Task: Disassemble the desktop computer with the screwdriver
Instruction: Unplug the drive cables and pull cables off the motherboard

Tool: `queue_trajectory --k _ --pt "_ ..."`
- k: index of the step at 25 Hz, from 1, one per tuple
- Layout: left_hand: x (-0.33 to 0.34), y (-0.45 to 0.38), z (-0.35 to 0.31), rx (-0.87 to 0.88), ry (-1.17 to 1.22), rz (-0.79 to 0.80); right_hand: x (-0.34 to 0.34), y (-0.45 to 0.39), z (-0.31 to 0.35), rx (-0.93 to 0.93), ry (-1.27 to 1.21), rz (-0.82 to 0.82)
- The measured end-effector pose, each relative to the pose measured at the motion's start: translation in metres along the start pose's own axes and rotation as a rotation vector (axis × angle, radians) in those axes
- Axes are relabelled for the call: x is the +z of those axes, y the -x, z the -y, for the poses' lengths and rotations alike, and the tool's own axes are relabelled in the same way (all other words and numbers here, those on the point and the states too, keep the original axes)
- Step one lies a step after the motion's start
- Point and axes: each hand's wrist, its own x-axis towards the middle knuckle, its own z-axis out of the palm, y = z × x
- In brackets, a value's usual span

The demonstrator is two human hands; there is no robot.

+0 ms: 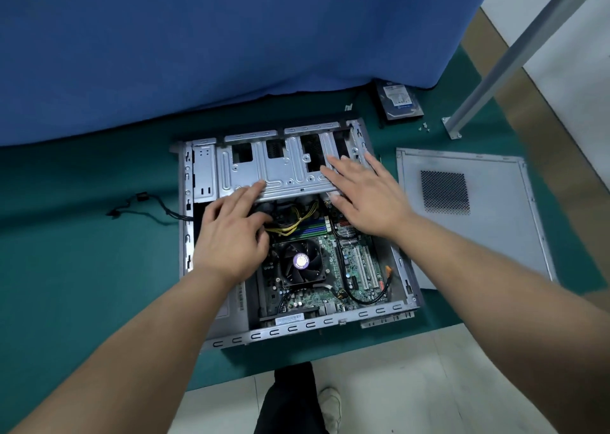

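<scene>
head view: worn on person | faces forward and steeply down | close over worktop [99,268] | open case [204,166] toward 12 o'clock

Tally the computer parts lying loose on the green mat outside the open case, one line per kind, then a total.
Hard drive: 1
Side panel: 1
Loose black cable, left of the case: 1
Small screws, near the post foot: a small cluster, too small to count exactly
Total: 3 parts, plus the screws
</scene>
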Motion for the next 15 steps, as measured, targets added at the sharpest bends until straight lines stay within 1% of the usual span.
queue_trajectory --k 6,10,13,15 --pt "-0.003 0.0 0.001 0.007 -0.009 0.032 0.005 0.031 0.01 0.041 0.063 0.003" --pt "-0.005 0.005 0.0 0.028 0.083 -0.019 0.004 0.031 0.012 0.062 0.075 -0.001" --pt "-0.011 0.013 0.003 -0.011 0.222 -0.082 0.005 0.03 0.011 0.069 0.054 -0.007" --pt "-0.018 0.018 0.016 -0.035 0.223 -0.104 0.007 0.029 0.011 0.07 0.051 -0.016"
